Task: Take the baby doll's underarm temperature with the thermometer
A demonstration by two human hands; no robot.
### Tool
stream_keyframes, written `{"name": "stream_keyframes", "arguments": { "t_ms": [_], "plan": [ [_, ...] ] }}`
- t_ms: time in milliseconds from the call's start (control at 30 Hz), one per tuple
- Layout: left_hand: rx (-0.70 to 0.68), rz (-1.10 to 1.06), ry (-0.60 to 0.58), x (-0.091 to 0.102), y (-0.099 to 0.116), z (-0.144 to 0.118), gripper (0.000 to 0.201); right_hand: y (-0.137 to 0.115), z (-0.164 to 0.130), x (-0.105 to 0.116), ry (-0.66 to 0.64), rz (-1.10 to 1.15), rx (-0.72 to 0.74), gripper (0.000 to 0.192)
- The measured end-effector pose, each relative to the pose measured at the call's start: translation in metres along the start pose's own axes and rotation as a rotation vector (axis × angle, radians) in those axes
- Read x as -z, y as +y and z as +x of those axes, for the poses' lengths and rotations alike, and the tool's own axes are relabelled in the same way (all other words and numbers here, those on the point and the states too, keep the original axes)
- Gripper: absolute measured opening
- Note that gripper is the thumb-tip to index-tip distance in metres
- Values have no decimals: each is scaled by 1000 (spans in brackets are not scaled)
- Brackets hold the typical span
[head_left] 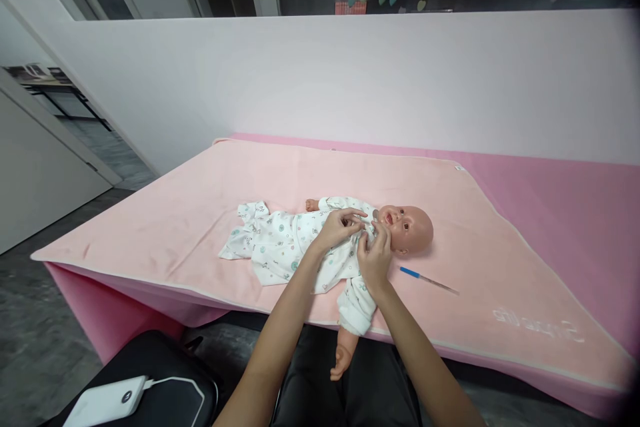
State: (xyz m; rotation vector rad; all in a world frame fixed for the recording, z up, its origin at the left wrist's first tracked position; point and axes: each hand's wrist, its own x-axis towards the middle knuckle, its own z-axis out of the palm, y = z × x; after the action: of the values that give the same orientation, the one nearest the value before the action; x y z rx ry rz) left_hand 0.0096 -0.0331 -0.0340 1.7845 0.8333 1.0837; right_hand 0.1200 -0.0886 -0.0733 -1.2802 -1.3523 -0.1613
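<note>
Hands (357, 240) at doll's collar (369, 227), pen (428, 280) beside

A light pink blanket (200, 214) covers most of the table, and a darker pink cover (565, 214) shows beneath it on the right. A thin stick with a blue end (429, 280) lies on the blanket. At the lower left, a white power bank (107, 402) with a white cable (180, 384) rests on a black bag (165, 364). Behind the table stands a white wall (350, 80).
</note>
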Motion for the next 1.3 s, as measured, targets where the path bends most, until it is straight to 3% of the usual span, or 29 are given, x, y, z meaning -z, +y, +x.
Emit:
{"name": "stream_keyframes", "arguments": {
  "t_ms": [133, 300, 667, 1033, 1300],
  "plan": [
    [-29, 150, -77, 2, 3, 0, 36, 0, 0, 1, -30, 15, -2, 25],
    [-87, 318, -78, 0, 9, 0, 30, 0, 0, 3, -65, 4, -11, 27],
    [-73, 668, -152, -4, 17, 0, 28, -2, 2, 3, -43, 12, 14, 27],
    [-173, 710, -164, -3, 14, -3, 19, 1, -2, 5, -30, 12, 25, 25],
    [-136, 795, -100, -11, 13, -4, 17, 1, -2, 6, -28, 62, -3, 27]
  ]
}}
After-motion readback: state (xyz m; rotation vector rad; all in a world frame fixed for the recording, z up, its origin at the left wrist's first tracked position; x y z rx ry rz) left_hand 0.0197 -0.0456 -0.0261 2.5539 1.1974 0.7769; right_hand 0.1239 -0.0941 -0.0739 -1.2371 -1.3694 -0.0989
